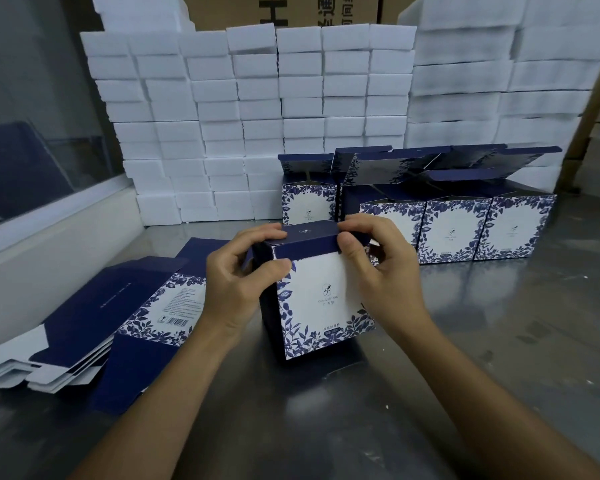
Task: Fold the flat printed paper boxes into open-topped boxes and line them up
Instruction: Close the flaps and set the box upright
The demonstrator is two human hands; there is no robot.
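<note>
— Where was the box (321, 292) being folded?

— Near the middle of the steel surface (499, 341), standing upright, long axis vertical, its printed white face toward the person. The left hand (238, 271) gripped its upper left corner; the right hand (378, 268) pinched the dark blue top flap at the right corner.

— How many were finished?

— At least four folded boxes (454, 230) stood in a row toward the far right edge, flaps raised. One stack of flat boxes (118, 313) lay by the left edge, count unclear. White foam blocks (250, 116) were piled behind.
</note>
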